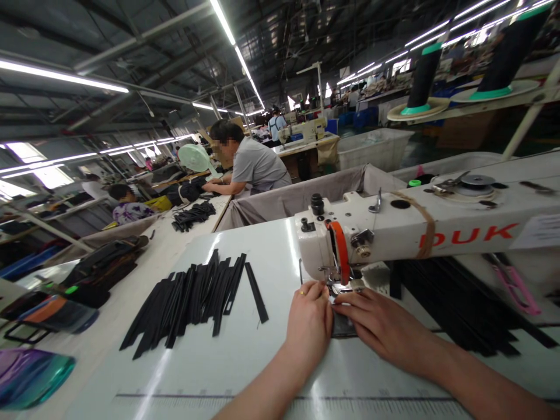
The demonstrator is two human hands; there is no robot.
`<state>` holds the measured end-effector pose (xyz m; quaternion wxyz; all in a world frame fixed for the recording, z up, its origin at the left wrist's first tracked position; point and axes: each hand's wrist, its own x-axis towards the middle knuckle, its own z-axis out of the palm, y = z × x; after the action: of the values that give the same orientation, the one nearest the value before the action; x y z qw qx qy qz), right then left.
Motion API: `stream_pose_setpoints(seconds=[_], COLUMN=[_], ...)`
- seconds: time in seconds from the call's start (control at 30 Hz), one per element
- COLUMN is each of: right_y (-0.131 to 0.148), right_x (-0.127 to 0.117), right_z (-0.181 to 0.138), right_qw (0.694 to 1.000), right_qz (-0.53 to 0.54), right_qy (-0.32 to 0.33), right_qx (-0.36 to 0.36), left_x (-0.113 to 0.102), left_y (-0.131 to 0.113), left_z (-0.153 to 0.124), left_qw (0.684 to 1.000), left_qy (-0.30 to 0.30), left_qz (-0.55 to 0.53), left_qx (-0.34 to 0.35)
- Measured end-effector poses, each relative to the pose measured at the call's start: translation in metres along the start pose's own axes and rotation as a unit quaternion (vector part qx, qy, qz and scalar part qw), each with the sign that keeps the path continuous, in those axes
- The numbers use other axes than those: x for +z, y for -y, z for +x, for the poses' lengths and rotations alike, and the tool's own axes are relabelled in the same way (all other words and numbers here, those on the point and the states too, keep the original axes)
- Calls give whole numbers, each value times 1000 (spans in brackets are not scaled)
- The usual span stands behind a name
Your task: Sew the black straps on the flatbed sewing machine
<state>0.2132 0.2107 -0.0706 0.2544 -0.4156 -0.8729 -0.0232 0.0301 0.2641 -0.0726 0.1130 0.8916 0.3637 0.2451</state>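
At the needle end of a white sewing machine point(367, 233), both hands meet close to the presser foot point(339, 289). My left hand point(308, 318) has its fingers curled and pressed together just left of the needle; whatever they grip is hidden. My right hand point(382, 321) reaches in from the right, fingertips pinched together beside the foot, and what they hold is too small to make out. Between the hands a dark plate or piece point(343, 326) shows. Left of them lies a pile of black fabric strips point(188, 297), with one loose strip point(256, 293) at its right side.
More black strips point(455, 306) lie under the machine arm, near pink-handled scissors point(516, 286). Black thread cones point(424, 76) stand at upper right. A ruler scale point(196, 398) runs along the front. A purple-teal object point(35, 376) sits far left. A co-worker point(260, 163) leans over a table beyond.
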Motion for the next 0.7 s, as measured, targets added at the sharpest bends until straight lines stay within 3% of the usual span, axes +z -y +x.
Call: stream_pose_setpoints(seconds=[0.57, 0.7], right_y=[-1, -5], right_x=[0, 1], right_z=[-1, -9], right_qw=[999, 999], right_qz=[22, 20], right_qy=[22, 12], right_qx=[12, 27], left_x=[-1, -18], left_y=[1, 34], left_z=[-3, -21], left_qw=[1000, 994], left_qy=[6, 47], left_qz=[-20, 22], left_qx=[6, -95])
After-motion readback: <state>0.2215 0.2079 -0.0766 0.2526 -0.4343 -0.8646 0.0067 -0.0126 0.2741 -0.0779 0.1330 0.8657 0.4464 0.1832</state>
